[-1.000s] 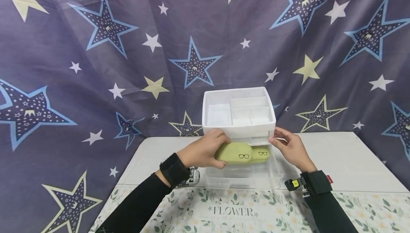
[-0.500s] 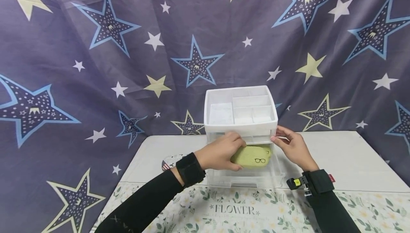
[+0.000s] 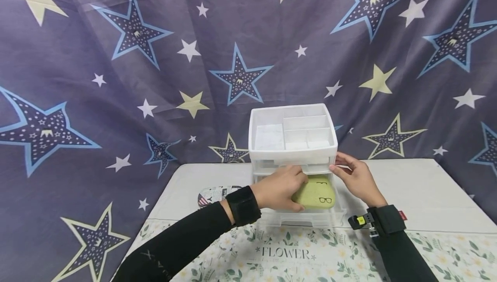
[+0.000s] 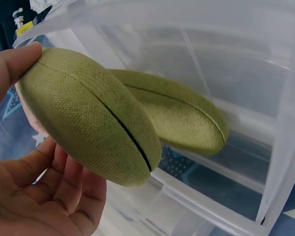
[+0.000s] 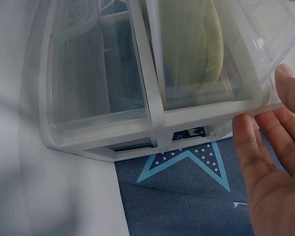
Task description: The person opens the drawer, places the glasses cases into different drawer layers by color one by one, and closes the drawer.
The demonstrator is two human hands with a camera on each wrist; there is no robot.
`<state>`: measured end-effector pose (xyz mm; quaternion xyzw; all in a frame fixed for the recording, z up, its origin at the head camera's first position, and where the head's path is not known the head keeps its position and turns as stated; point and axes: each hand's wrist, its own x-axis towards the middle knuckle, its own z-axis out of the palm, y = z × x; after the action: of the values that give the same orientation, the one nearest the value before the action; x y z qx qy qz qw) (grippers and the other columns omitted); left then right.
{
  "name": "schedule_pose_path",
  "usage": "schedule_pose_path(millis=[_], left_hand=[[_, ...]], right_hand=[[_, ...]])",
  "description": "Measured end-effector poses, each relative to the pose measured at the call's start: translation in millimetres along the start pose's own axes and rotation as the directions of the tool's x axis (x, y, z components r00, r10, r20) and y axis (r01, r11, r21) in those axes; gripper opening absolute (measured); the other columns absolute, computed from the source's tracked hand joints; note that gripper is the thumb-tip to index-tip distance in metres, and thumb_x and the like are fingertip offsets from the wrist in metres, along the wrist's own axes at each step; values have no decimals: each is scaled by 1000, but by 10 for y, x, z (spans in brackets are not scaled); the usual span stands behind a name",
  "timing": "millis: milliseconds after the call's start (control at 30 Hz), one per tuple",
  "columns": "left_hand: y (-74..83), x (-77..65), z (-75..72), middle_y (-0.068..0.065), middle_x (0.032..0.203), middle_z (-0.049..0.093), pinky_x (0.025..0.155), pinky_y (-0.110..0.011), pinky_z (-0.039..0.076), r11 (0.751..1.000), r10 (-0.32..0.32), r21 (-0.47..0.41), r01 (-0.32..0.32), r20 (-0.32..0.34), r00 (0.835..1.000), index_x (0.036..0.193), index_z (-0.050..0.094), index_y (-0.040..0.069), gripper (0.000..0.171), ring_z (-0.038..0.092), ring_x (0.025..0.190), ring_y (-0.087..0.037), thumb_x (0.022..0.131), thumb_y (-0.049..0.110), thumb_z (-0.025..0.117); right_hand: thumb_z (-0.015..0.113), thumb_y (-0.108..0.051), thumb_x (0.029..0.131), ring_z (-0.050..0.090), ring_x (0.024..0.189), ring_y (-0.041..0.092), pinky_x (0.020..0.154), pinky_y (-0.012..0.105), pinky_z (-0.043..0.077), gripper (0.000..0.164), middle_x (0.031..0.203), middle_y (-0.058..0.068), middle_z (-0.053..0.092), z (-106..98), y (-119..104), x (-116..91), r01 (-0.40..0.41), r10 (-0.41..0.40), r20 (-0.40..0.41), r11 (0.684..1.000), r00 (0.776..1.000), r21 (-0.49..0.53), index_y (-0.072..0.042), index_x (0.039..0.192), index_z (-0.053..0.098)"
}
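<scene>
My left hand (image 3: 281, 187) grips a green fabric glasses case (image 4: 88, 118), thumb on one end and fingers beneath, at the pulled-out clear drawer (image 3: 297, 219) of a white drawer unit (image 3: 293, 157). A second green glasses case (image 4: 177, 108) lies just behind it, inside the drawer space. Small glasses outlines mark both cases in the head view. On the unit's right side, my right hand (image 3: 357, 180) pinches the frame's edge below the top tray, its thumb at the front and fingertips (image 5: 243, 125) along the frame. The left hand hides part of the drawer.
A newsprint-patterned case (image 3: 217, 193) lies on the white table left of the unit, partly covered by my left wrist. Along the front runs a floral cloth (image 3: 287, 269). A star-patterned curtain (image 3: 194, 75) hangs close behind the unit, whose top has a divided tray (image 3: 269, 137).
My left hand has moved right with the green glasses case, which now largely covers the second one in the head view. The newsprint case has come into fuller sight. My right hand keeps its place.
</scene>
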<state>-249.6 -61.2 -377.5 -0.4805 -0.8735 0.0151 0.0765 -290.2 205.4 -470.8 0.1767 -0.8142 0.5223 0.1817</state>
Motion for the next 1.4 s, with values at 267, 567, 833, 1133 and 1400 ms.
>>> schedule_pose_path(millis=[267,567,833,1133,1400], left_hand=[[-11,56,33,2,105,59,76,-21,41,1000,-11,-22,12,31,999,120,68,8,61,48,91,-10,77,46,87],[32,140,93,4,98,56,79,-20,44,1000,-26,13,25,122,992,113,69,9,56,49,88,-9,78,49,87],[32,152,113,5,97,53,76,-19,42,990,-89,-90,109,197,976,118,68,8,56,47,89,-10,79,42,88],[-10,136,167,2,106,58,78,-19,41,957,-136,-214,197,269,953,126,65,4,60,47,91,-10,84,41,85],[-9,128,200,3,109,57,78,-19,41,957,-151,-194,215,300,942,128,64,8,56,47,93,-10,88,42,81]], right_hand=[[69,-20,101,59,108,-4,91,8,47,53,125,21,67,26,6,18,3,-3,0,1000,1000,5,3,145,53],[69,-20,101,57,106,-8,91,7,47,53,124,22,68,18,0,3,7,-7,-4,1000,1000,4,3,145,53],[69,-17,100,57,105,-9,91,8,48,52,124,24,67,12,-7,11,21,-20,-3,999,1000,25,4,145,53],[69,-18,101,57,105,-8,90,8,48,52,123,24,67,16,-23,-7,7,-7,-4,1000,1000,12,5,145,52],[69,-17,100,56,105,-10,90,8,48,53,123,25,67,19,-8,1,11,-11,-7,1000,1000,14,6,145,52]])
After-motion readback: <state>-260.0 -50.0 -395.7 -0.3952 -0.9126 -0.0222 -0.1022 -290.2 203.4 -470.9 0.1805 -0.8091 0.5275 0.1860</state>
